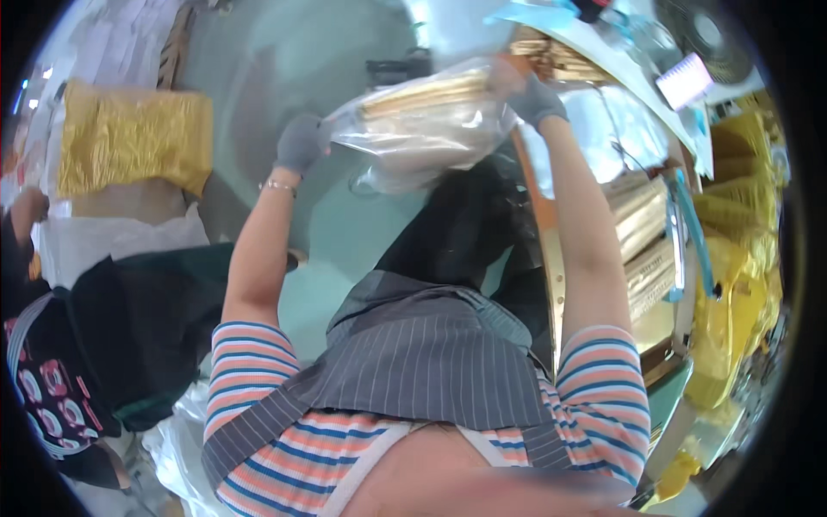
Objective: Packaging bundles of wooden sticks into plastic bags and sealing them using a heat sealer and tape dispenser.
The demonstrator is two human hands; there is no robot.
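clear bag (439,148) of tan slats (422,93): one, long axis crosswise; left hand (301,145), fingers clenched on left end; right hand (537,102), blurred, grasping right end, nearer slats.

Bright overall, light spots (33,103) at 10 o'clock. Glare on the clear bag (422,148) at 12. Right hand (537,101) at 1 o'clock motion-blurred. Fisheye bends edges; black vignette all round.
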